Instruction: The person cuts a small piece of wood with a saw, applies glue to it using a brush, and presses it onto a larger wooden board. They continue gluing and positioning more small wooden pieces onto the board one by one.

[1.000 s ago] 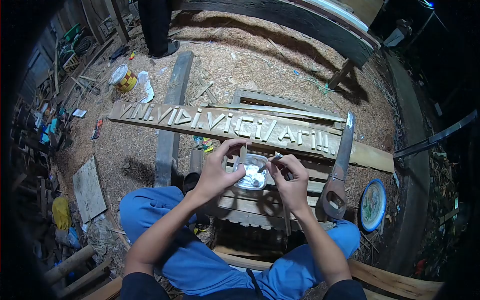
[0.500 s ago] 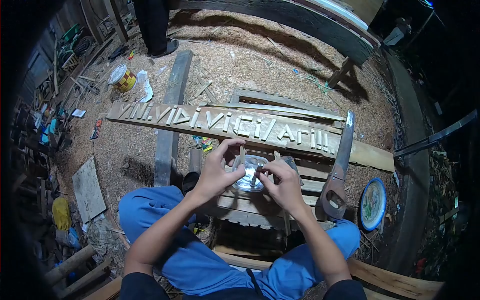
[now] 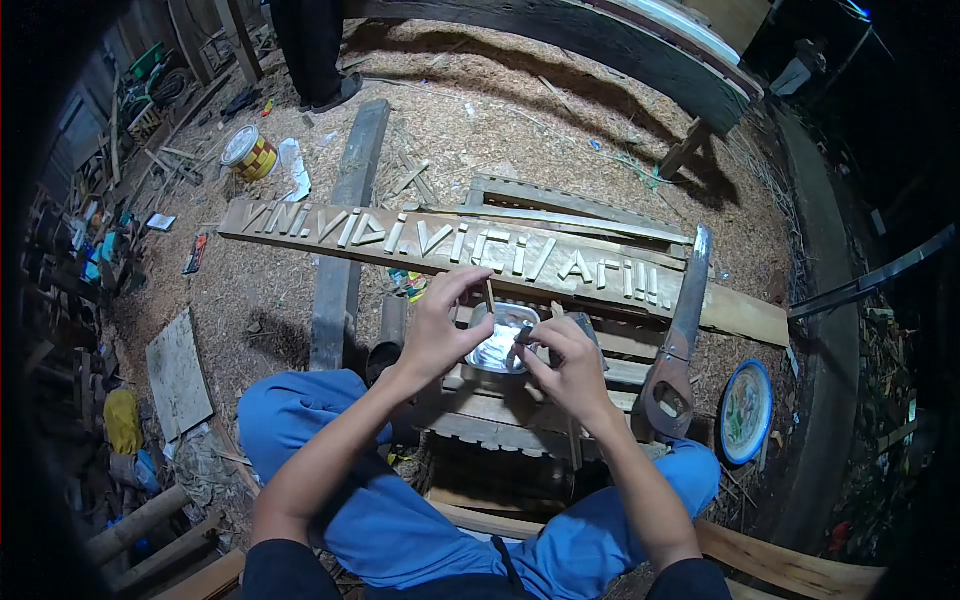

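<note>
My left hand [image 3: 438,328] pinches a short thin wood strip [image 3: 490,294] upright between thumb and fingers. Just under both hands sits a clear plastic container [image 3: 492,352] with a shiny inside. Closed around a small dark stick-like piece [image 3: 521,343] is my right hand [image 3: 568,368], over the container's right side; the piece's exact kind is unclear. Beyond the hands lies a long wooden board [image 3: 740,317], with raised letters made of small wood strips reading "VINI.VIDI.VICI/Ari!!!".
A handsaw [image 3: 686,318] leans on the slats at right, near a round blue-rimmed tray [image 3: 734,412]. A beam [image 3: 343,240] runs under the board's left part. A paint bucket [image 3: 250,155] and a standing person's dark-trousered legs [image 3: 307,55] are farther back.
My left hand has risen slightly, and the wood strip with it. The right hand stays nearly in place, with the dark piece still in its fingers.
</note>
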Demonstrator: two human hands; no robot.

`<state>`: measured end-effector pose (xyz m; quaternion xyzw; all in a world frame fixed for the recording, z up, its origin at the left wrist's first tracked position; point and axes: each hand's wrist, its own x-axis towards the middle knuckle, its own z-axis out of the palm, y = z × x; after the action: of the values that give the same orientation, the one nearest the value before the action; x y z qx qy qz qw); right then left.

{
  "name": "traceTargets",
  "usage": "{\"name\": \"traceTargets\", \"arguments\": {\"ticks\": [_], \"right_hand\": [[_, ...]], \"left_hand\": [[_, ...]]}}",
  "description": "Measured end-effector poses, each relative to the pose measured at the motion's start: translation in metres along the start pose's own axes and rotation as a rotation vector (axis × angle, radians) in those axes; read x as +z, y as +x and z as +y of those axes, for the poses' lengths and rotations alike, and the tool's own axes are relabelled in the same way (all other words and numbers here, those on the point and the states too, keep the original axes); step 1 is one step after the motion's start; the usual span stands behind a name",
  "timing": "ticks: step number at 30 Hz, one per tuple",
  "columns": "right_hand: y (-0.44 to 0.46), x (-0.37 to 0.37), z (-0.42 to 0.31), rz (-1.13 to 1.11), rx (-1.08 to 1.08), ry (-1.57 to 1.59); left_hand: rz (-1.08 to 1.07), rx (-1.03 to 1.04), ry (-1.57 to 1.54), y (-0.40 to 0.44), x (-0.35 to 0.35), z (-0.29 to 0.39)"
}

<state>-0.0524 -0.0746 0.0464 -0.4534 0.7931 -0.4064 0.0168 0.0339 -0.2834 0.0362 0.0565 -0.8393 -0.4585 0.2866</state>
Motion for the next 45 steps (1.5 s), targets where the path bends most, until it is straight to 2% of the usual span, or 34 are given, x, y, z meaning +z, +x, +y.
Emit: {"name": "traceTargets", "arguments": {"ticks": [14, 20, 29, 31, 35, 38, 40, 45], "right_hand": [[0.004, -0.017, -0.011, 0.050, -0.032, -0.021], [0.005, -0.018, -0.011, 0.093, -0.045, -0.024], [0.007, -0.019, -0.011, 0.176, 0.009, -0.024], [0.007, -0.020, -0.012, 0.198, 0.038, -0.035], [0.006, -0.017, -0.007, 0.209, 0.043, -0.053], [0.005, -0.015, -0.005, 0.175, 0.070, -0.086], [0.005, -0.015, -0.004, 0.070, 0.093, -0.137], [0.003, -0.009, 0.000, 0.057, 0.132, -0.121]], "left_hand": [[-0.107, -0.040, 0.062, -0.004, 0.005, 0.001], [-0.122, 0.073, 0.117, -0.008, 0.007, -0.004], [-0.253, 0.074, 0.170, -0.012, 0.005, 0.011], [-0.314, 0.005, 0.154, -0.014, 0.005, 0.012], [-0.310, 0.037, 0.182, -0.016, 0.005, 0.012], [-0.278, 0.090, 0.266, -0.016, 0.004, 0.010], [-0.256, 0.114, 0.261, -0.014, 0.003, 0.012], [-0.221, 0.110, 0.272, -0.014, 0.001, 0.013]]}}
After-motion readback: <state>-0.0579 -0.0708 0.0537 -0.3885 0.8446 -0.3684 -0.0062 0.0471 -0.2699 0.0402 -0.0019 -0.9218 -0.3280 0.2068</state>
